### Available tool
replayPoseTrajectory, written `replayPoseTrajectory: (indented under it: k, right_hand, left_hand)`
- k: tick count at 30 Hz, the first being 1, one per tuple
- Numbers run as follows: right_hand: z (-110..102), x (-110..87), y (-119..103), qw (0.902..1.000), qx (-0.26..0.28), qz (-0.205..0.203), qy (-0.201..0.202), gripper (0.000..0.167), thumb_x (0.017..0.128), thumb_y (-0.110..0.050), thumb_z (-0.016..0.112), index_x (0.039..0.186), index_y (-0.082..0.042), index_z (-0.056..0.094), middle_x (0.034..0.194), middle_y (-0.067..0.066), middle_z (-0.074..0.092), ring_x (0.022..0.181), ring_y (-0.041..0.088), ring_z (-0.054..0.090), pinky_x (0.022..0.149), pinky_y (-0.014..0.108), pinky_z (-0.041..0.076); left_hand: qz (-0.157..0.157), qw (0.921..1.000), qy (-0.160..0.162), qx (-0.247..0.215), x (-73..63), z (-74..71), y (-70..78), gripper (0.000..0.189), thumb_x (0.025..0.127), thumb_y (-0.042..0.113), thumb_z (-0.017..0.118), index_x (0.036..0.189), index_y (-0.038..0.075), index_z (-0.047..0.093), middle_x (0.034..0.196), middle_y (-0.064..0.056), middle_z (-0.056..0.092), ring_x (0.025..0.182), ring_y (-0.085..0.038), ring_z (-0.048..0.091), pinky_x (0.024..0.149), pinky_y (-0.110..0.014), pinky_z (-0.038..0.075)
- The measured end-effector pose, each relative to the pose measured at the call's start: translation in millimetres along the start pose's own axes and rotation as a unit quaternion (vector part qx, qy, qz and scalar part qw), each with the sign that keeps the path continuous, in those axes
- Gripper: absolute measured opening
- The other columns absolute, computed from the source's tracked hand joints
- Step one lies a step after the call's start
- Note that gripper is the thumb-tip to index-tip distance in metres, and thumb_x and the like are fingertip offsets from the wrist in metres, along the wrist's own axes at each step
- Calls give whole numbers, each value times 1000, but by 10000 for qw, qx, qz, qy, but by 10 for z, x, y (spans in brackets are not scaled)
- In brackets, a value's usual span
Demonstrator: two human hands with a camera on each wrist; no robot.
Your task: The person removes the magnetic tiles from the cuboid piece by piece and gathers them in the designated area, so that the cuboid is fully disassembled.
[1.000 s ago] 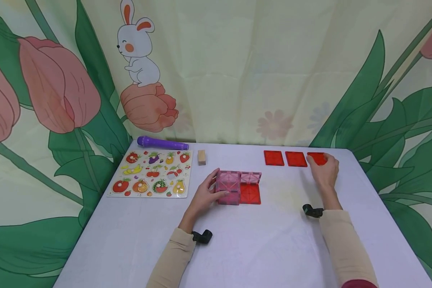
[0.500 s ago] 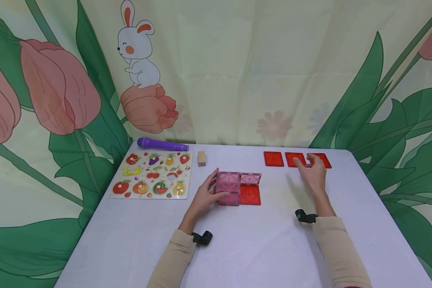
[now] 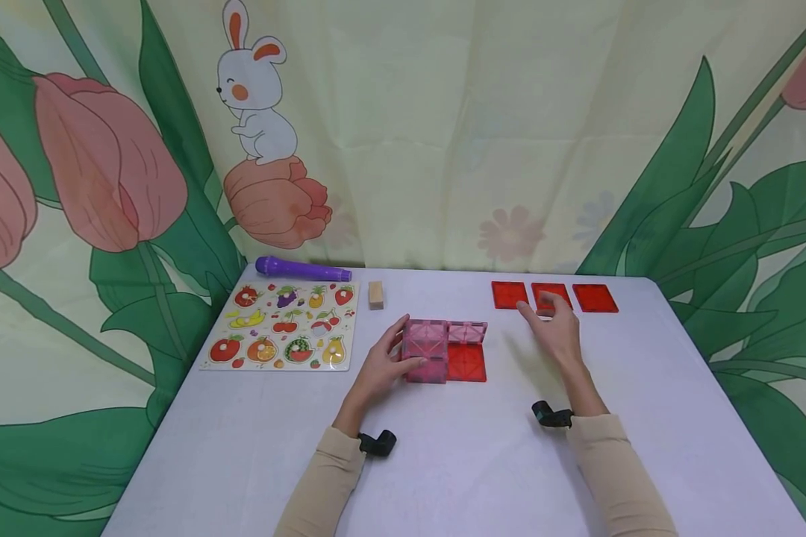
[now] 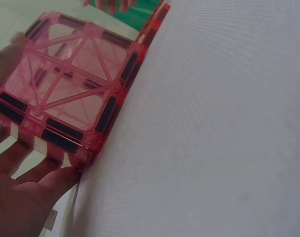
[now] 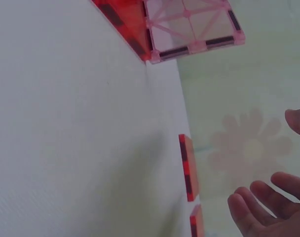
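Observation:
My left hand (image 3: pixel 379 367) grips a pink see-through magnetic tile cube (image 3: pixel 425 339) at its left side, thumb across the front and fingers along the side. In the left wrist view the cube's front panel (image 4: pixel 71 69) shows dark magnet strips along its edges. Right of the cube a red magnetic tile (image 3: pixel 466 364) lies flat, with a pink tile (image 3: pixel 467 333) upright along its back edge. My right hand (image 3: pixel 559 332) is raised over the table, thumb and fingers apart, holding nothing. In the head view its fingers overlap the middle red tile (image 3: pixel 544 288) of the back row.
A left red tile (image 3: pixel 508 295) and a right red tile (image 3: pixel 595 298) flank the middle one. At back left are a fruit puzzle board (image 3: pixel 278 325), a purple toy microphone (image 3: pixel 304 269) and a small wooden block (image 3: pixel 375 294). A printed curtain (image 3: pixel 410 149) hangs behind the table.
My right hand has moved left and nearer to me, away from the right-hand red tile, which is now fully uncovered. My left hand and the cube have stayed in place.

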State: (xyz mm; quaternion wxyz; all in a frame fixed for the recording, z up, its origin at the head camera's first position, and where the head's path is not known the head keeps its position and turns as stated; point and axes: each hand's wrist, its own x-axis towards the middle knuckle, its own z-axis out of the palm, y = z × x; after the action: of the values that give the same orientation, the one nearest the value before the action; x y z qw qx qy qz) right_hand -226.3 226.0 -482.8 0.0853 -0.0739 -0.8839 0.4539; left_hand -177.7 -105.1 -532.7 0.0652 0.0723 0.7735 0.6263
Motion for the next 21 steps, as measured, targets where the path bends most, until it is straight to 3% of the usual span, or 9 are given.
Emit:
replayPoseTrajectory:
  k: [13,21]
  right_hand:
    - [346,-222,-147,9980,70,-406,-480,70,93,-50,65,145,-6,46,137,18,57,120,38,60,97,53,57]
    - [515,-327,-214,9954,45,-463,-833,72,93,-52,65,146,-9,45,134,17,59,119,35,61,97,51,57]
  left_hand:
    - [14,10000,14,-5,3,-3,13,91,83,35,82,158,30,31,163,6,33,151,-30,33,116,-47,40]
    - [12,10000,-12,21,-1,-2,11,91,83,36,82,158,31,30,163,6,32,151,-29,32,116,-47,41]
